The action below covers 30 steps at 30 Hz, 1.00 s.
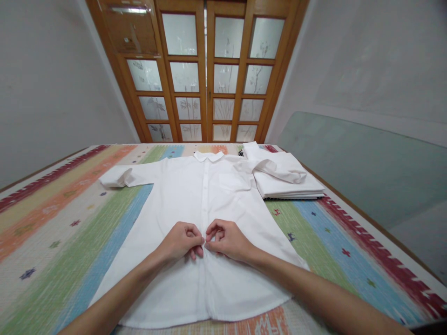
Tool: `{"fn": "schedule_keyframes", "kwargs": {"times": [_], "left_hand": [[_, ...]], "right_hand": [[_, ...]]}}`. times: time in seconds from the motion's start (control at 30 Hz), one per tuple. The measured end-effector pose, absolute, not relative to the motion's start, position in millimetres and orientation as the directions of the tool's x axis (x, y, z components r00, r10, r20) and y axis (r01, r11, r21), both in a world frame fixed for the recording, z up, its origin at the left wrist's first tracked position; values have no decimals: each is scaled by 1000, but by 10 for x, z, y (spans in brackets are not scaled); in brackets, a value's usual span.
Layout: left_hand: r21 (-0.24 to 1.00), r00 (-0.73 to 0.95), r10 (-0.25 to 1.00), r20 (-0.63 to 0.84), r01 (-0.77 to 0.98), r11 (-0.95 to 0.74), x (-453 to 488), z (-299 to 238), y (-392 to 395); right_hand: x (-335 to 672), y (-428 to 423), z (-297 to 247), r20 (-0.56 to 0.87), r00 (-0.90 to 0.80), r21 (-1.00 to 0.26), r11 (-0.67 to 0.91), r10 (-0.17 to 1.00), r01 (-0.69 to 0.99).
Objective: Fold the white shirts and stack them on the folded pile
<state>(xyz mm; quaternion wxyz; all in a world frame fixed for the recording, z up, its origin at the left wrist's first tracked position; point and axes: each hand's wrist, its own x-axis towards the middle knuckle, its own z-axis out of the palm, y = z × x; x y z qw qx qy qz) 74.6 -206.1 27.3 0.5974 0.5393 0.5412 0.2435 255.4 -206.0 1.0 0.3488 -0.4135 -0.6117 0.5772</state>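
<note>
A white short-sleeved shirt [181, 195] lies flat and face up on a striped, many-coloured cloth [63, 242], its collar at the far end. My left hand [181, 241] and my right hand [226, 239] meet at the button strip in the shirt's lower middle. Both hands have their fingers curled and pinch the strip's fabric, fingertips nearly touching each other. The shirt's right sleeve drapes onto a stack of folded white garments [289, 179].
The folded white stack sits at the far right of the cloth-covered surface. A wooden door with frosted glass panes [206, 70] stands beyond the far edge. A wall with a pale green lower panel [366, 163] runs along the right side.
</note>
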Motion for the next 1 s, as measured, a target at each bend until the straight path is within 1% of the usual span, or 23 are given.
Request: {"fn": "schedule_keyframes", "kwargs": {"times": [0.17,0.23,0.37,0.47,0.67,0.83,1.0], "left_hand": [[916,342,859,-381,266,300,744,267,-2049],[913,367,844,-392,271,306,741,278,-2043],[900,381,824,-418,294,320,735,288,-2042],[883,376,817,-438,350,312,722,289,-2051],[850,349,827,-440,460,257,709,335,-2074],[844,347,845,-408,495,204,718,329,-2083],[822,305,859,-411,532,204,696,319,-2099]], "right_hand": [[2544,-2042,62,-143,-403,-987,-100,904,126],[2539,-2026,56,-145,-398,-986,-99,906,133],[2527,-2007,6,-55,-365,-988,2,929,152],[2521,-2019,-16,7,-348,-977,80,937,196],[2520,-2074,17,36,-364,-944,151,931,293],[2519,-2094,40,59,-387,-929,193,920,317],[2519,-2105,44,78,-386,-920,215,919,328]]}}
